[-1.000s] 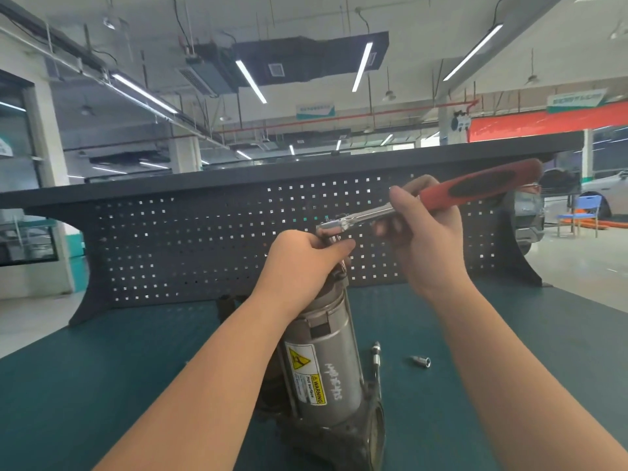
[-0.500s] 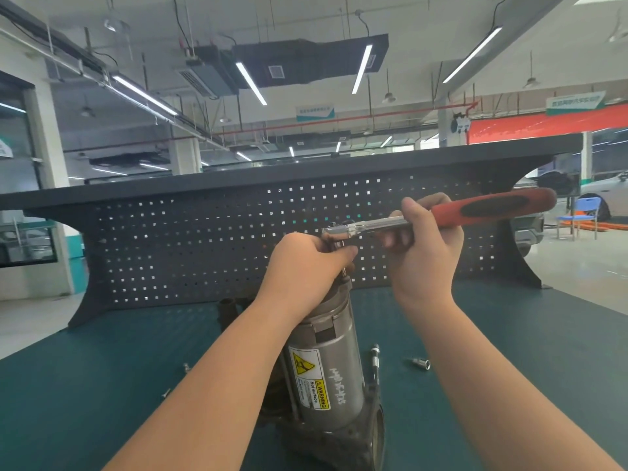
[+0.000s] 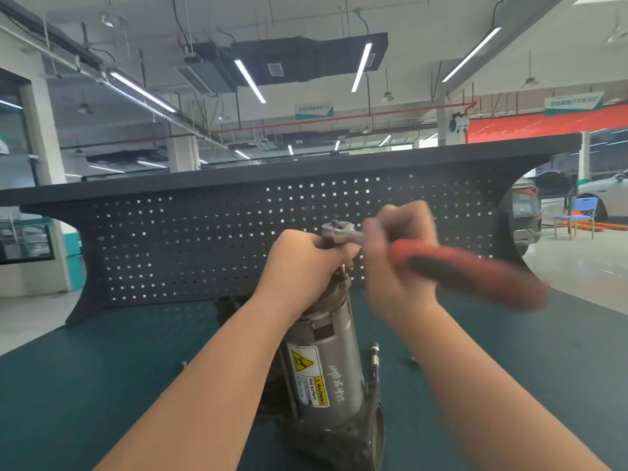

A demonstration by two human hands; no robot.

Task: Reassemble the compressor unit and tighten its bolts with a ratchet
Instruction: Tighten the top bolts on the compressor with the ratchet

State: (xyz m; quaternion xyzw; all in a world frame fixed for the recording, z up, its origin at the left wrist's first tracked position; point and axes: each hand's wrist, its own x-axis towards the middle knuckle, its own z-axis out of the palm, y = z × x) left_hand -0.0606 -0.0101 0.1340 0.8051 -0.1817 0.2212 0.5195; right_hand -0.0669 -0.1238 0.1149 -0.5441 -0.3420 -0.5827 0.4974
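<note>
A: Where's the compressor (image 3: 326, 379)?
B: Upright on the green bench (image 3: 102, 385), mid-frame.
A: Hands?
B: L hand (image 3: 302, 263) wraps round its top end. R hand (image 3: 397, 263) grips the ratchet (image 3: 441, 263), blurred; head sits at the compressor's top, red handle pointing right.

I see the compressor unit (image 3: 334, 375) as dull grey brushed metal with a glossy yellow-and-white paper sticker (image 3: 307, 375) on its side. Above it, the ratchet (image 3: 424, 256) has a shiny chromed head and a red-and-black handle — matt, rubbery-looking, blurred. Under the unit lies a matt teal mat (image 3: 102, 385) — behind, a dark perforated metal panel (image 3: 204, 239).
</note>
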